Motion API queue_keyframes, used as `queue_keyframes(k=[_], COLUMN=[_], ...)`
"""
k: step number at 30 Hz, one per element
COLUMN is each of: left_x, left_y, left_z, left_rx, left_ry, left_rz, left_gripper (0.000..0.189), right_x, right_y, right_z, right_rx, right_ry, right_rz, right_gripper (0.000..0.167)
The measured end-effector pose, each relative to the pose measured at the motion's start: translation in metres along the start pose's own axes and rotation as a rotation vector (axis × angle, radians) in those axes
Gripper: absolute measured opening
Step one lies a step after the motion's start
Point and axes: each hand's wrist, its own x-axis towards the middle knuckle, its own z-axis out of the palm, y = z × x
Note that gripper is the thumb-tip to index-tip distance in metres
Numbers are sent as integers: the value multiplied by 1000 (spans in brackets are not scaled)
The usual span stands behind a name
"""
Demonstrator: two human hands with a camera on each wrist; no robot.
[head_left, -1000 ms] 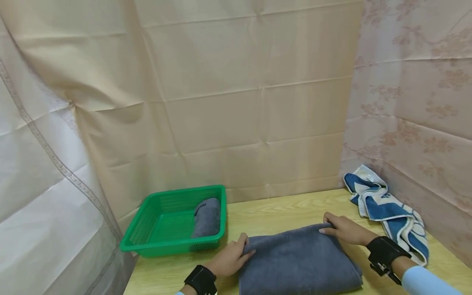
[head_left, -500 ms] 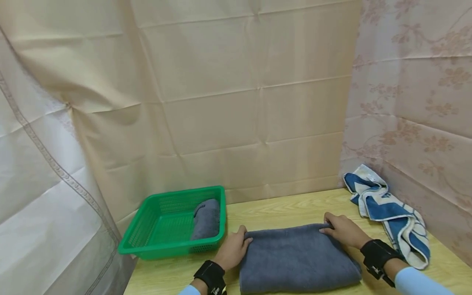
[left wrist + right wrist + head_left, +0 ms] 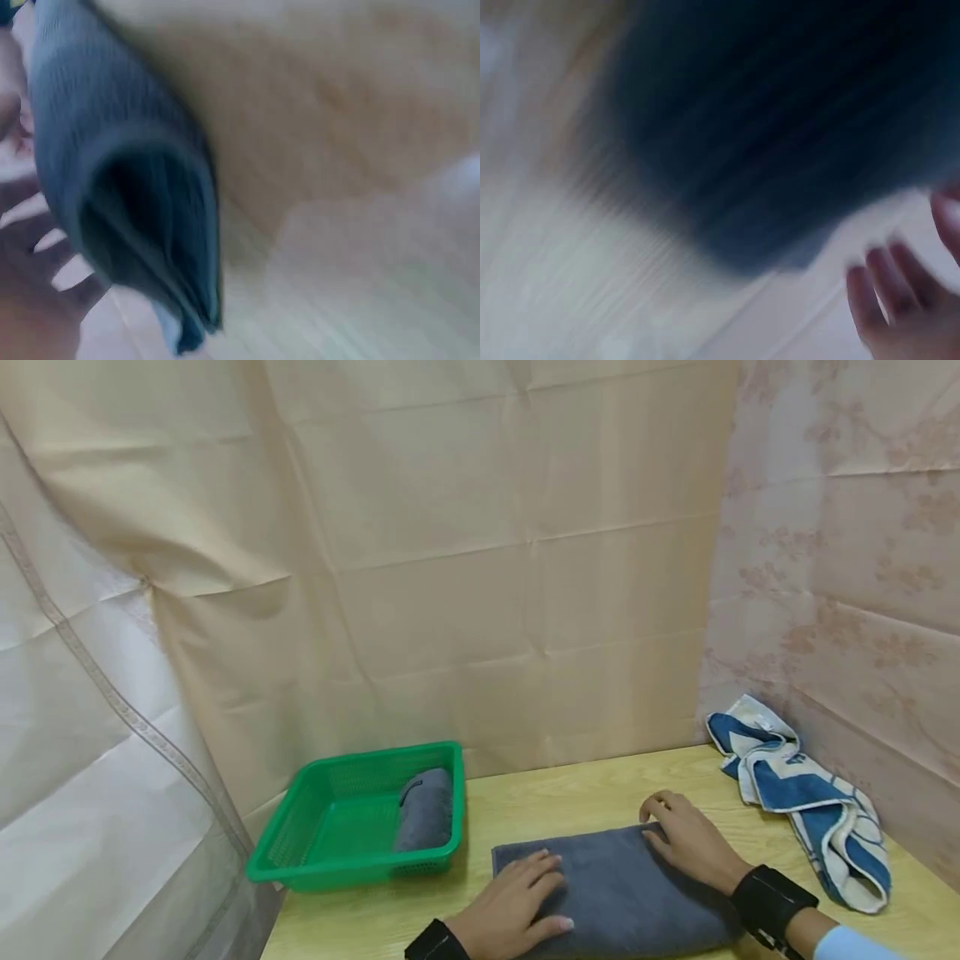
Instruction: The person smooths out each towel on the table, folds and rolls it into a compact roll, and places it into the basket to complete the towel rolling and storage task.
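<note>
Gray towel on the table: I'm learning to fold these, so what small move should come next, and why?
Probably a light press with the left hand to flatten the gray towel: in the head view that hand is spread over it, and the left wrist view shows the towel's folded end gaping open.

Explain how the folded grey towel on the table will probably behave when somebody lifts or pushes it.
The grey towel will probably be floppy, because its layers bend and gape in the left wrist view. It may unfold if lifted by one layer, since no tie shows around it. Pushed, it likely won't roll, lying broad and low on the table.
</note>
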Motion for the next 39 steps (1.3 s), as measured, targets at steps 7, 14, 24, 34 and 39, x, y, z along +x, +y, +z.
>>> queue_keyframes(k=[7, 14, 24, 34, 39], left_x=[-7, -17, -18, -7, 3], left_y=[-3, -18, -15, 13, 34], left_z=[20, 23, -1, -1, 3], left_rx=[-125, -108, -54, 43, 64], left_ry=[-225, -206, -134, -113, -178], left_rz=[-11, -30, 24, 106, 89], left_gripper=[57, 55, 46, 42, 43], right_x=[-21, -31, -27, -9, 7], right_y=[-49, -46, -13, -19, -25], right_z=[4, 8, -20, -27, -19], right_rx=[274, 271, 186, -140, -244], right_ry=[-404, -378, -429, -352, -280], right_rz=[-175, -225, -153, 36, 111], right_gripper=[58, 56, 63, 59, 56])
